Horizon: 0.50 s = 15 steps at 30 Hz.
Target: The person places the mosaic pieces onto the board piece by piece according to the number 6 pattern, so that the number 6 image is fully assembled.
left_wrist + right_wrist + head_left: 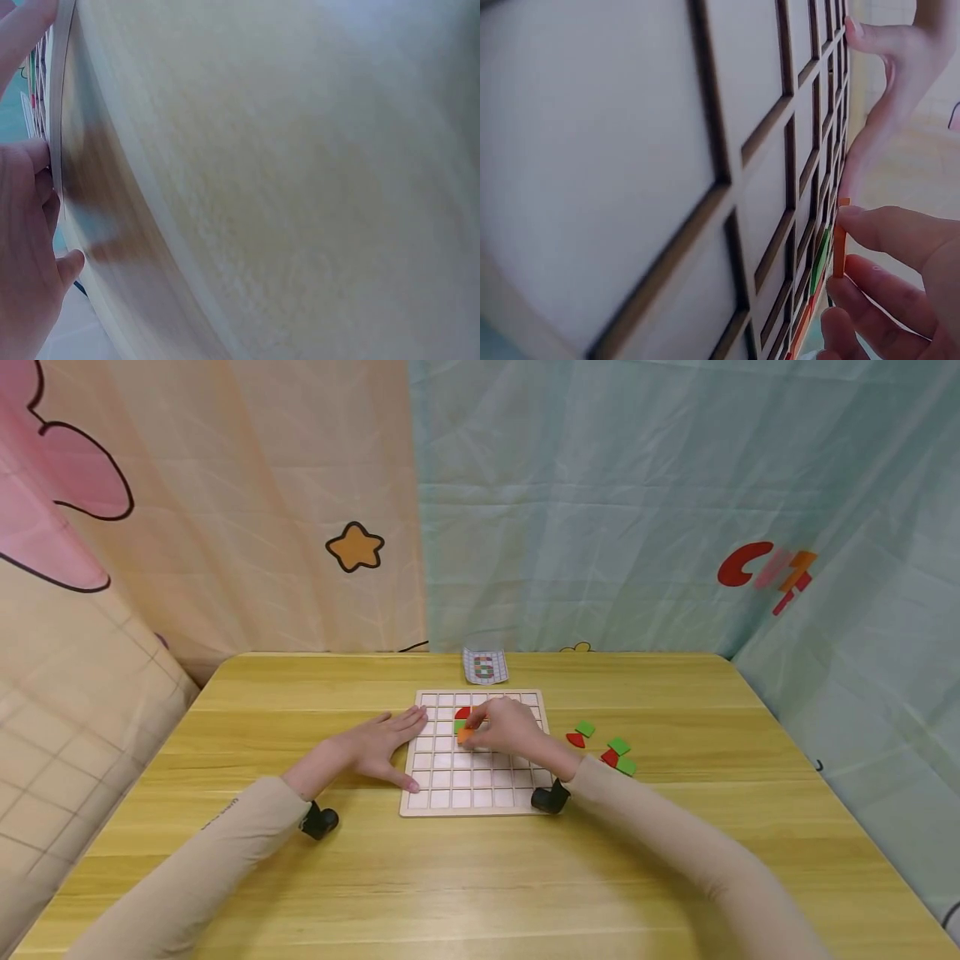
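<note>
Orange flat tile (465, 737) pinched in right hand (512, 727); left hand (381, 746) spread on gridded wooden board (462, 781), nine-o'clock edge; yellow tabletop (480, 881) toward six.

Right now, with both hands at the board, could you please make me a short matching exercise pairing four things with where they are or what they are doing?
Column one:
1. Left hand
2. Right hand
3. Patterned card
4. Loose green pieces

Column two:
a. On the table, to the right of the board
b. Pinching an orange piece
c. Beyond the board's far edge
d. Spread out at the board's left edge

Right pairs: 1-d, 2-b, 3-c, 4-a.
</note>
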{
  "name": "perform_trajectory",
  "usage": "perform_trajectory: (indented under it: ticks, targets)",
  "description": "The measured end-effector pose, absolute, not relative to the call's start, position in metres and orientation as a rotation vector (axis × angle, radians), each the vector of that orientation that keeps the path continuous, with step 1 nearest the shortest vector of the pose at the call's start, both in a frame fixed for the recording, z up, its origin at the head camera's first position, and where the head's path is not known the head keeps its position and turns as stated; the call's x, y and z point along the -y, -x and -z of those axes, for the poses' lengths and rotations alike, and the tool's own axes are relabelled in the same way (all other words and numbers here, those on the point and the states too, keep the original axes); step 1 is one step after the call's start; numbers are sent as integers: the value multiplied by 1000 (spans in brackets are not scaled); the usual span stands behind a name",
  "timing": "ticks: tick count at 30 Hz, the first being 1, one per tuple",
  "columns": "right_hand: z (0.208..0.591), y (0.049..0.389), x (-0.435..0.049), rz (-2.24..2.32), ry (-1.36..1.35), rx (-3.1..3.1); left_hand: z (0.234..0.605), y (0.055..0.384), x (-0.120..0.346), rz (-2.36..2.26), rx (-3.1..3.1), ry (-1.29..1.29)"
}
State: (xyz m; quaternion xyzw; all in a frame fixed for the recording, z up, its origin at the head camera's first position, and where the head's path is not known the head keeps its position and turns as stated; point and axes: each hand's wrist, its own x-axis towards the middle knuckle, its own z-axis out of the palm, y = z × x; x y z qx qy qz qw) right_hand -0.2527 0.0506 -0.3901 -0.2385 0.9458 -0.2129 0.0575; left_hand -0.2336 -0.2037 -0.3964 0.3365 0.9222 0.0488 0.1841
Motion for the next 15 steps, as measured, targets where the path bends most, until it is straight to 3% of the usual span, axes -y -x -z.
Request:
perform_trajectory:
  ticks: [15]
  targets:
    - [392,246,-43,566,742,-2878,400,235,204,-128,-2616,-960]
